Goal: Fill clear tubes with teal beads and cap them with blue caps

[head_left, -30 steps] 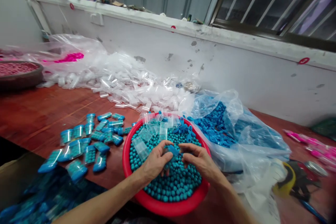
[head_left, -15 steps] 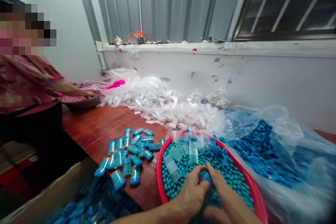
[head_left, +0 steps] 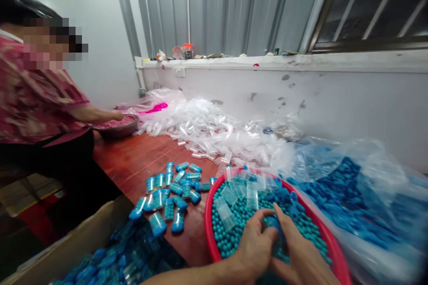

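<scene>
Together, two hands [head_left: 256,238] [head_left: 297,245]; one cap [head_left: 272,221]

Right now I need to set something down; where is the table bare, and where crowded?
Bare red tabletop lies between the pink-filled bowl and the filled tubes; a narrower strip lies between the nearest ones and the red basin. Crowded: the back, under heaped clear tubes, and right of the basin, under bagged blue parts.

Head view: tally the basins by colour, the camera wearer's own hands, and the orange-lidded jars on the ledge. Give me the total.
Red basin: 1
Grey-brown basin: 1
Wearer's hands: 2 (left hand, right hand)
Orange-lidded jar: 1
Total: 5
</scene>
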